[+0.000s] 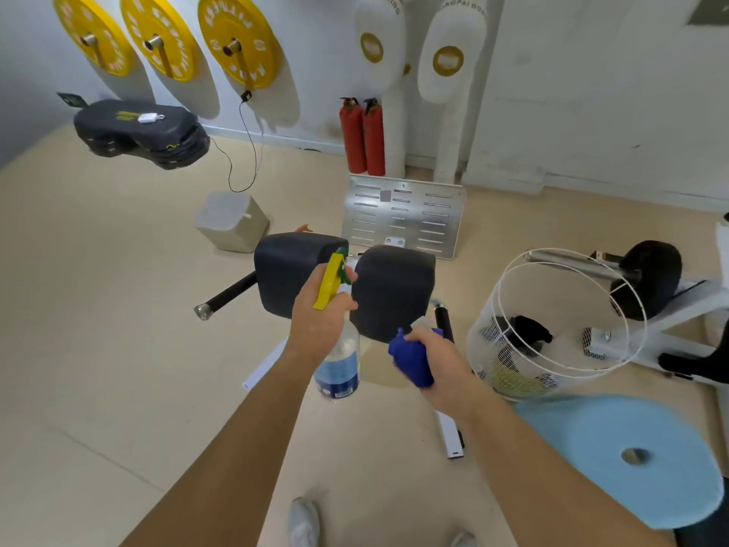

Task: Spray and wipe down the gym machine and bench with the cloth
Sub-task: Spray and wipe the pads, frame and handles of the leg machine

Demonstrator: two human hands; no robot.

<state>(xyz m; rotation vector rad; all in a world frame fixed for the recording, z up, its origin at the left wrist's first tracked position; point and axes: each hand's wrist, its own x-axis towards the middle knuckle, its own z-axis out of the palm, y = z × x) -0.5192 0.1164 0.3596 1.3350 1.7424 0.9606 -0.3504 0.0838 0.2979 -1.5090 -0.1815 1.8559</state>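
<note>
Left hand [321, 319] grips an upright spray bottle [339, 361], nozzle pointing away at two black pads [288, 266]; right hand [436, 355] clutches a bunched blue cloth [410, 359]

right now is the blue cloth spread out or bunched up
Bunched up: the blue cloth is a crumpled wad gripped in the right hand, with none of it spread flat.

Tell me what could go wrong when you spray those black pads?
The spray bottle in the left hand points near the gap between the two black pads, so spray might miss and wet the floor, which could get slippery. The cloth is balled up in the right hand, so it may wipe only a small patch.
</note>
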